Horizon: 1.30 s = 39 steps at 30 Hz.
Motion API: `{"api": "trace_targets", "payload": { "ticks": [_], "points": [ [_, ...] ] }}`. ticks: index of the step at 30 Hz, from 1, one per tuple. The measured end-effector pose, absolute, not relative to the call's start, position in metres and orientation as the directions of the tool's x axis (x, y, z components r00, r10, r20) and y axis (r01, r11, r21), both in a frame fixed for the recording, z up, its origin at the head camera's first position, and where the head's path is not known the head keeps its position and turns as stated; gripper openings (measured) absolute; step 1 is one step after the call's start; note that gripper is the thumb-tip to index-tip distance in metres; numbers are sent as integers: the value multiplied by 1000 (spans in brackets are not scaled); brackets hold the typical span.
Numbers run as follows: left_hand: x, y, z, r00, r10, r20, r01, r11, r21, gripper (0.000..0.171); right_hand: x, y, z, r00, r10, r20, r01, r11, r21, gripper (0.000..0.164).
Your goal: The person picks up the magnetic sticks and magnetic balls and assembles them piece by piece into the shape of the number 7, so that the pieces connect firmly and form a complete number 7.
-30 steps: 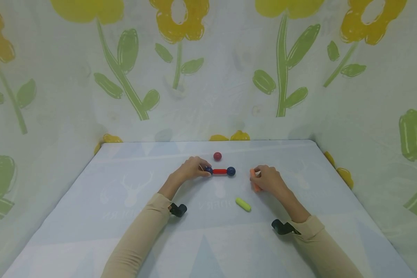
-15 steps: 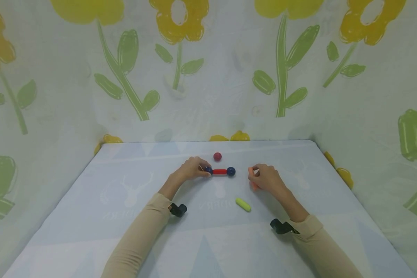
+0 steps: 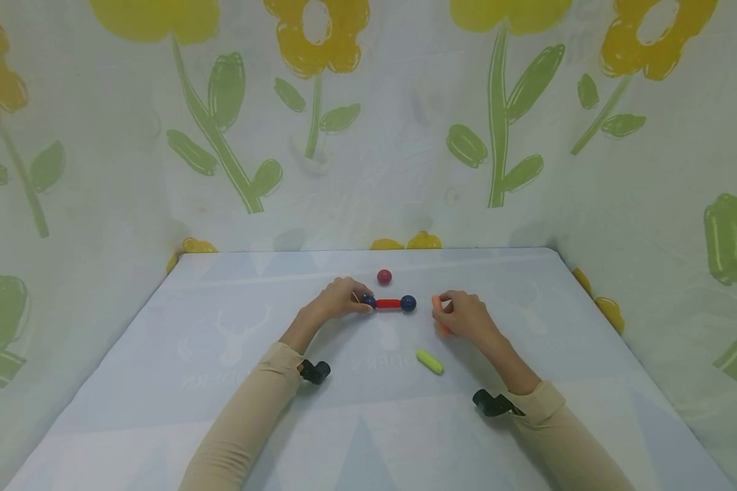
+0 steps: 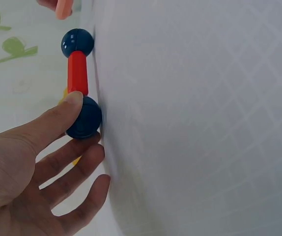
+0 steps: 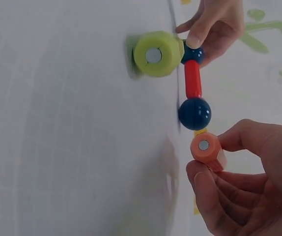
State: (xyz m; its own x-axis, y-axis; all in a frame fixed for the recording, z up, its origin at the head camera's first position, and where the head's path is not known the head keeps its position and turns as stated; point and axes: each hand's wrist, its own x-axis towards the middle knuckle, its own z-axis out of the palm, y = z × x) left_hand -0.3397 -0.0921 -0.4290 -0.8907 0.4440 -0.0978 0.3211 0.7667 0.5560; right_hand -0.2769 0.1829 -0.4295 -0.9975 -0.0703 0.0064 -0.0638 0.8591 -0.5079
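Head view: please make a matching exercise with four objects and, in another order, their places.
1. Red round ball
2. Orange faceted rod
3. Yellow-green faceted rod
4. Red straight rod

A. Between two dark-blue round balls
B. On the pale table, farthest from the camera
C. On the table, nearest the camera
D. Pinched by the right hand

Pairs: 1-B, 2-D, 3-C, 4-A

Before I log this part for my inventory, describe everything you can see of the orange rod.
The orange rod is short, straight and faceted, matte and plastic-looking, with a round silvery disc in the end facing the right wrist camera. The right hand pinches it between thumb and fingers, hiding its middle. In the head view it slants, its far end toward the left, just right of the nearest dark blue ball, with a gap between. Whether it touches the table is unclear.
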Motion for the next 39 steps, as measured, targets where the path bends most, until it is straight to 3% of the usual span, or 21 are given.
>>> {"api": "trace_targets", "payload": {
  "ticks": [39],
  "points": [
    [-341, -94, -431, -883, 462, -83, 339, 750, 568, 36, -278, 157, -430, -993, -86, -83, -18, 793, -608, 46]
  ]
}}
